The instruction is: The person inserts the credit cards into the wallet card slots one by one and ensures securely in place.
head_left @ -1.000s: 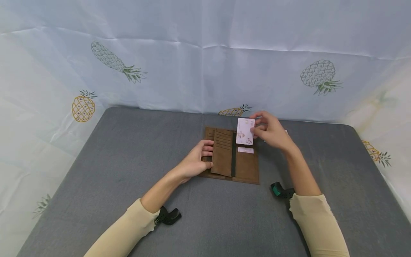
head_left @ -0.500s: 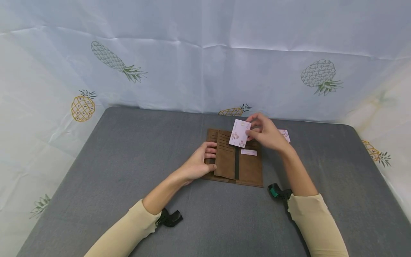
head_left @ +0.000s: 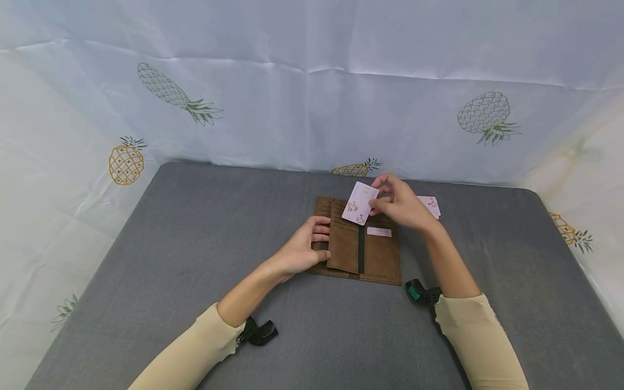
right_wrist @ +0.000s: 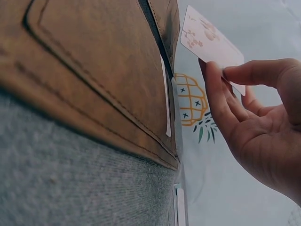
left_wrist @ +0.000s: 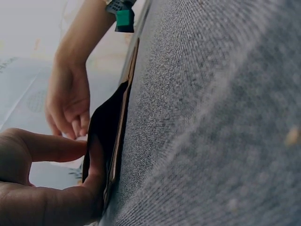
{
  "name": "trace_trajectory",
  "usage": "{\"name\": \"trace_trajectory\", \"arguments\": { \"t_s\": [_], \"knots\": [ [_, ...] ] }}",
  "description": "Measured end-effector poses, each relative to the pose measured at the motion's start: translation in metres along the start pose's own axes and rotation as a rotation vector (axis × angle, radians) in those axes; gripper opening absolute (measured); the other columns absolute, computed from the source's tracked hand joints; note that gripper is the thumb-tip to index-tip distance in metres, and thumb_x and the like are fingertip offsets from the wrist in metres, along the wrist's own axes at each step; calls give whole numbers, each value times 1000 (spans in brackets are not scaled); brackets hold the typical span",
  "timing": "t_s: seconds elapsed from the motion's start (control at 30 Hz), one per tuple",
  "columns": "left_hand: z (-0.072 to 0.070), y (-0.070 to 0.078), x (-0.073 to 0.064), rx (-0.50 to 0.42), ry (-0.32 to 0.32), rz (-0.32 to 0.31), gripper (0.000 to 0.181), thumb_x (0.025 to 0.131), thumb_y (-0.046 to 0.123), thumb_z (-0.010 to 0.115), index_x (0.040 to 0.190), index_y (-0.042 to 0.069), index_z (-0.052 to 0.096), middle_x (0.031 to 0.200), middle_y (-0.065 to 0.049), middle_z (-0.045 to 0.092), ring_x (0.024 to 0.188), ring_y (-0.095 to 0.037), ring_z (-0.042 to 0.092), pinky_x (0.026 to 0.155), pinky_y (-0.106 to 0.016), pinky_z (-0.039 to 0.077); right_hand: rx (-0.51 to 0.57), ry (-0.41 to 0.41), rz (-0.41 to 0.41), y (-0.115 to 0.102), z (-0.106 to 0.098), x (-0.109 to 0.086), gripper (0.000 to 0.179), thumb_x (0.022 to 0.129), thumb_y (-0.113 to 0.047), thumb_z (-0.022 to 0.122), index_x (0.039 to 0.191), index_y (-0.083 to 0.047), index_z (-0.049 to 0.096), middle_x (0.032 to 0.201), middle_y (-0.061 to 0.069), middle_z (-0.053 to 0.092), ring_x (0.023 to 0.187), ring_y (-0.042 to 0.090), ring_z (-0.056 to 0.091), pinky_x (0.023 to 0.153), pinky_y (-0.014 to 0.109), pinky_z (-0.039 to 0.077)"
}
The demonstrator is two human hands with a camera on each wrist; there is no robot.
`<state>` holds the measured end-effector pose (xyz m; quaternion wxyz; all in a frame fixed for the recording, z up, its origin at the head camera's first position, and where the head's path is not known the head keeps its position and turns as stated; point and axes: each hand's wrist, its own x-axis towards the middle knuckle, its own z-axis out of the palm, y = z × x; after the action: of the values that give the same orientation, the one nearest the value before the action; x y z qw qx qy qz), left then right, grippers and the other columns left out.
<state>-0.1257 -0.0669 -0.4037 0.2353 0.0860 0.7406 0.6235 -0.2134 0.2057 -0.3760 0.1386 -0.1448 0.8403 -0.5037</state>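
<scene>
A brown wallet [head_left: 382, 260] lies spread out on the table, with a row of card slots on its inner leaf. My left hand [head_left: 304, 246] pinches that leaf at its left edge, thumb on one face and fingers behind it, lifting it off the wallet's back as the left wrist view shows. My right hand [head_left: 400, 203] pinches a pale pink card [head_left: 358, 205] by its right side between thumb and fingers. The card is tilted above the slots [right_wrist: 207, 33]. A second pink card [head_left: 379, 232] shows only a strip out of the wallet's right pocket.
More pink cards [head_left: 431, 205] lie on the grey table [head_left: 195, 244] behind my right wrist, partly hidden. A pineapple-print curtain [head_left: 302, 119] hangs along the table's back edge. Black camera mounts [head_left: 258, 331] sit at both wrists.
My right hand has carried the card left from over the right pocket to the inner leaf, tilting it clockwise. My left hand and the wallet have shifted slightly right, and the cards behind became visible.
</scene>
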Motion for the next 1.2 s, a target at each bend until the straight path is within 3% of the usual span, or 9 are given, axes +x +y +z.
{"name": "trace_trajectory", "arguments": {
  "t_s": [0.37, 1.2],
  "knots": [
    [1, -1, 1, 5, 5, 6, 73, 96, -9, 65, 162, 4, 36, 158, -21, 49, 146, -37, 53, 116, -50, 49, 87, -40, 8, 3, 7, 4, 39, 104, 7, 58, 137, 10, 40, 118, 26, 61, 80, 16, 78, 83, 34, 67],
    [0, 0, 0, 8, -2, -4, 73, 97, -9, 65, 163, 4, 35, 160, -22, 47, 148, -38, 51, 117, -52, 49, 55, -118, 16, 4, 14, 3, 38, 107, 6, 56, 140, 9, 37, 110, 25, 62, 85, 21, 80, 81, 31, 66]
  ]
}}
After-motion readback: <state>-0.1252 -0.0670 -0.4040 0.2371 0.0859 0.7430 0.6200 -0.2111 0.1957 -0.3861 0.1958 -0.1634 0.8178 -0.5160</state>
